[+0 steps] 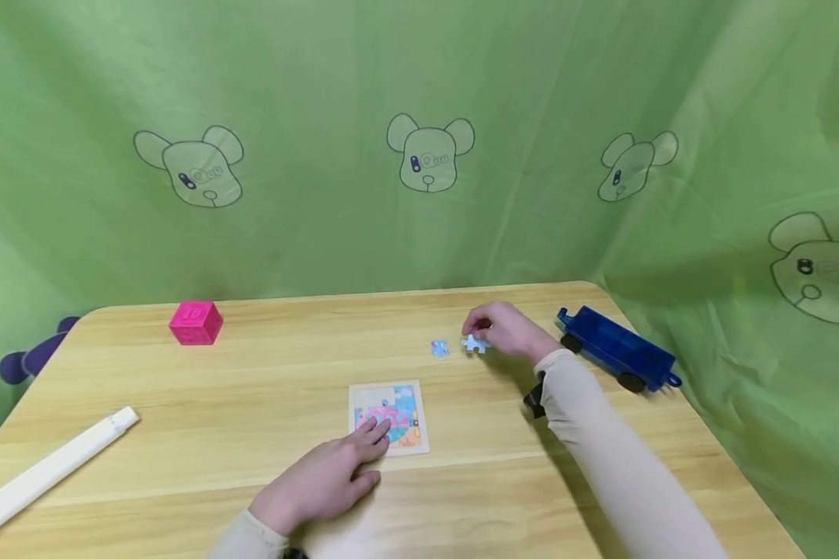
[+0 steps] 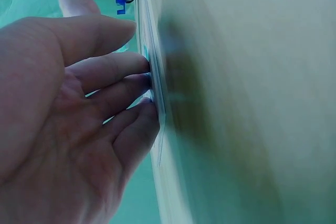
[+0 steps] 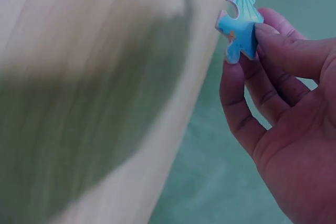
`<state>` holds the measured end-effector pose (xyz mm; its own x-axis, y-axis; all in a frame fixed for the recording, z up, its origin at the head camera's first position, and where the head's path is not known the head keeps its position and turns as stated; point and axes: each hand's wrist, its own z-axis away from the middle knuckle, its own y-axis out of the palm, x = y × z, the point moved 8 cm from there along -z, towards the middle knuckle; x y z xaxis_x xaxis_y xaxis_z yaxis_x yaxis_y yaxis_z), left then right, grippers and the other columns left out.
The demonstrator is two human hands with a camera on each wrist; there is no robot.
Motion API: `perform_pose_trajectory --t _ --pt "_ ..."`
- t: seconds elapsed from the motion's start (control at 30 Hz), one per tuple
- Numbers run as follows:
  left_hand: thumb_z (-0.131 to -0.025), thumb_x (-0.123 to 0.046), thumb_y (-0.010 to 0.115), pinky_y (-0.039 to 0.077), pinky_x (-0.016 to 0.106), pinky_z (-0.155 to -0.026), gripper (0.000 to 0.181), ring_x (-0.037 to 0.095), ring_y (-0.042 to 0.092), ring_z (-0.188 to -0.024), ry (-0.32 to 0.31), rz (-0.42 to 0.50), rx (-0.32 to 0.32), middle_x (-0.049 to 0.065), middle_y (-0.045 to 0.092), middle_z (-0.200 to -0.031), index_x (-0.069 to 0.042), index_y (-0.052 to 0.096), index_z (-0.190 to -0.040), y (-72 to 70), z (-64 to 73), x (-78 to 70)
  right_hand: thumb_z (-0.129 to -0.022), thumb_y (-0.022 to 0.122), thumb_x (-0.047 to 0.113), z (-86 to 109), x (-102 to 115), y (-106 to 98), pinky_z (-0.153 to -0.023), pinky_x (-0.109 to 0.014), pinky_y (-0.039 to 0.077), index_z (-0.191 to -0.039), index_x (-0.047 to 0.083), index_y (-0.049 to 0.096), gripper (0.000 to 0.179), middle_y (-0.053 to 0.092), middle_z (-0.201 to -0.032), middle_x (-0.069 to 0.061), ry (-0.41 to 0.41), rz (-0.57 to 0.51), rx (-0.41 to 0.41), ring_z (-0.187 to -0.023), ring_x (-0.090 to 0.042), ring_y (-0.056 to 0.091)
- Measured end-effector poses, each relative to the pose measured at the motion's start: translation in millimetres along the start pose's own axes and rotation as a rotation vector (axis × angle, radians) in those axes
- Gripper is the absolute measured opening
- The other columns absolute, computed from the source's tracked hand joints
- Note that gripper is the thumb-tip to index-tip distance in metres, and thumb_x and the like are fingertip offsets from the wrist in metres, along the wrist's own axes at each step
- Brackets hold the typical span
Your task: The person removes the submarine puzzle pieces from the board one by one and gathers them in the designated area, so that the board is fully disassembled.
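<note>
My right hand [image 1: 506,330] pinches a light blue puzzle piece [image 3: 242,30] between thumb and fingers, over the far right part of the table. Just left of it, another blue puzzle piece [image 1: 440,348] lies flat on the wood. A square jigsaw puzzle [image 1: 425,435] in a pale frame lies near the middle, its upper left part bare and the rest filled with pink, blue and orange pieces. Fingertips of my left hand [image 1: 328,477] rest on its lower left area, the fingers nearly straight. In the left wrist view the puzzle shows edge-on under those fingertips.
A dark blue toy wagon [image 1: 618,349] with black wheels stands right of my right forearm. At the back left sits a pink cube [image 1: 196,323]. A long white bar [image 1: 52,470] slants across the left side of the wooden table [image 1: 252,435]. Green curtain [image 1: 308,233] hangs behind.
</note>
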<state>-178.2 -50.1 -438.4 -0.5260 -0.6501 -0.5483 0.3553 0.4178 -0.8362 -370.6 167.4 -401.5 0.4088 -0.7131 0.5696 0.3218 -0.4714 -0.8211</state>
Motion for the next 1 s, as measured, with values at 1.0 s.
perform_pose_trajectory --t 1.0 --pt "-0.099 -0.017 0.057 0.028 0.048 -0.113 0.047 0.029 0.028 -0.143 0.0 0.016 0.009 0.01 0.035 -0.154 0.004 0.05 -0.14 -1.4 -0.7 -0.2 -0.093 0.063 0.001 10.9 33 29 -0.091 -0.042 0.05 -0.114 -0.001 0.066 0.022 0.064 -0.104 -0.009 -0.07 0.025 -0.033 -0.098 -0.023 0.06"
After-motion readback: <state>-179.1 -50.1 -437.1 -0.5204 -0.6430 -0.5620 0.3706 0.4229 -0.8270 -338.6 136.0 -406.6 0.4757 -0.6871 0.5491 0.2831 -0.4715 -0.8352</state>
